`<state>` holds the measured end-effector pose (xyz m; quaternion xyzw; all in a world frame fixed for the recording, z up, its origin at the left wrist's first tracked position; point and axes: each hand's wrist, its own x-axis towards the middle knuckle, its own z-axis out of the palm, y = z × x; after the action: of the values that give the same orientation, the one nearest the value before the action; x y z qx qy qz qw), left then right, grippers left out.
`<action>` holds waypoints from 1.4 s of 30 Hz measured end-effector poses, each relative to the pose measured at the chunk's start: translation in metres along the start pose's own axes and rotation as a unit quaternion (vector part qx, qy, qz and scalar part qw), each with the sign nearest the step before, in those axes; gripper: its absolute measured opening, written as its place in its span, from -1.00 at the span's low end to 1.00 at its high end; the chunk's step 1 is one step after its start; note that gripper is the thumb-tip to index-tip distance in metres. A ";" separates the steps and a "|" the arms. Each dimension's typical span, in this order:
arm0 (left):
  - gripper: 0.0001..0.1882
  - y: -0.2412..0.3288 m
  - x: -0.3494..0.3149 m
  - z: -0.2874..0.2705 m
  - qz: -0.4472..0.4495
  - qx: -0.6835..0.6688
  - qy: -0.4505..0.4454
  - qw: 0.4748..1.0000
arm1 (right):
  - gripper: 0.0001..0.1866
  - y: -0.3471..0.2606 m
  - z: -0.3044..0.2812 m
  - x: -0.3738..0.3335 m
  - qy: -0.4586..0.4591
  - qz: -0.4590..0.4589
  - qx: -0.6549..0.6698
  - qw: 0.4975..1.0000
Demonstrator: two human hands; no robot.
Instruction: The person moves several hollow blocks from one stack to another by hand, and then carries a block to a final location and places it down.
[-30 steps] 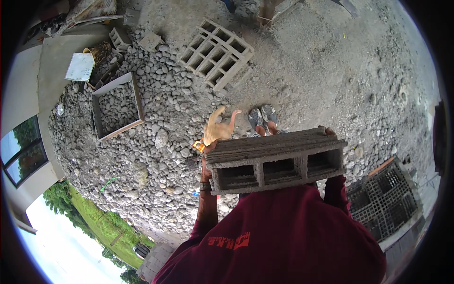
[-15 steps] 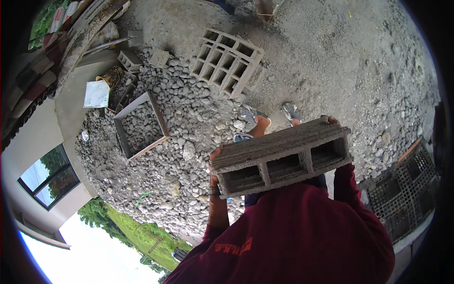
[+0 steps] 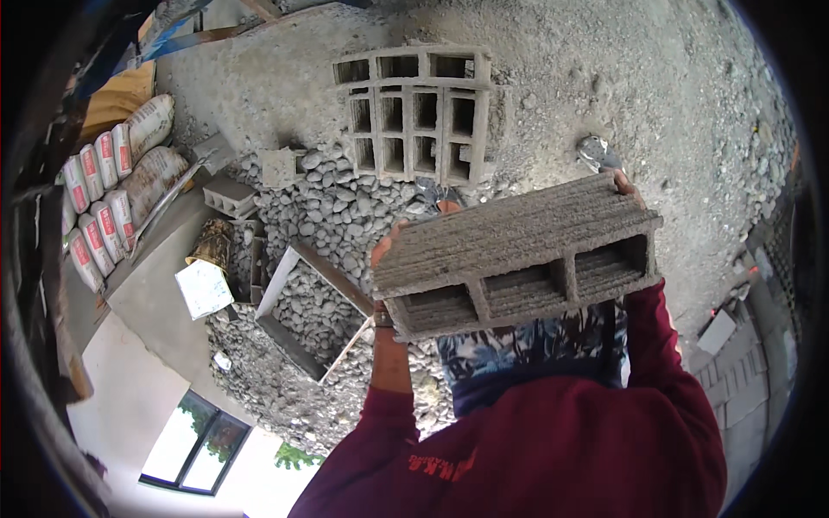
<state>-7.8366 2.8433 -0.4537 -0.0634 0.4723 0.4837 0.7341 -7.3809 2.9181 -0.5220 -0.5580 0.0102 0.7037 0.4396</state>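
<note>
A grey hollow concrete block is held up in front of my body, its three openings facing me and its ribbed long side on top. My left hand grips the block's left end. At the other end, my right hand has its fingers wrapped over the far right corner; the rest of that hand is hidden behind the block. Beyond it, on the ground, sits a stack of similar hollow blocks, openings showing.
Left of the stack lie loose stones around a rectangular wooden frame. Nearby are a bucket, a white square board and another hollow block. Several filled sacks are piled at far left. My shoe shows on gravelly ground.
My view has turned, and the block stack now appears more squarely ahead. My feet have shifted, one stepping to the right. Both hands still hold the block.
</note>
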 end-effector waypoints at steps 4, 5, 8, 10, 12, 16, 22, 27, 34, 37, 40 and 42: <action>-0.45 0.075 0.081 -0.045 -0.026 0.041 -0.028 0.998 | -0.38 0.102 -0.007 0.062 -0.086 0.008 0.069 0.994; -0.45 0.090 0.098 -0.064 -0.025 0.048 -0.016 0.998 | -0.34 0.110 0.016 0.070 -0.066 0.027 0.055 0.996; -0.45 0.129 0.146 -0.109 -0.023 0.076 0.007 0.997 | -0.35 0.144 0.064 0.105 -0.030 0.050 0.001 0.998; -0.45 0.146 0.170 -0.124 -0.037 0.102 0.011 0.994 | -0.38 0.171 0.054 0.123 -0.053 0.053 0.080 0.994; -0.45 0.155 0.193 -0.128 -0.032 0.104 0.000 0.994 | -0.22 0.189 0.053 0.139 -0.066 0.027 0.066 0.995; -0.40 0.184 0.230 -0.151 -0.075 0.131 -0.048 0.987 | -0.17 0.204 0.071 0.147 -0.038 0.012 0.038 0.998; -0.35 0.185 0.270 -0.172 -0.083 0.108 -0.058 0.989 | -0.18 0.206 0.085 0.147 0.033 0.012 -0.048 0.998; -0.24 0.191 0.292 -0.231 -0.023 0.170 -0.100 0.980 | -0.17 0.213 0.089 0.149 0.016 0.007 -0.079 0.997; -0.19 0.194 0.319 -0.259 0.048 0.289 -0.353 0.889 | -0.48 0.216 0.104 0.143 -0.040 -0.039 0.040 0.998; -0.06 0.173 0.338 -0.244 0.173 0.305 -0.499 0.792 | -0.14 0.216 0.071 0.139 0.027 -0.017 0.001 0.999; 0.01 0.220 0.341 -0.263 0.232 0.340 -0.590 0.695 | -0.20 0.216 0.133 0.137 0.055 -0.012 -0.015 0.998; 0.01 0.225 0.333 -0.260 0.217 0.366 -0.536 0.729 | -0.23 0.213 0.158 0.132 0.085 -0.011 -0.013 0.996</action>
<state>-8.1462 3.0348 -0.7650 0.5842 0.1414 0.3737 0.7065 -7.6364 2.9472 -0.6684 -0.6215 0.0318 0.6491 0.4376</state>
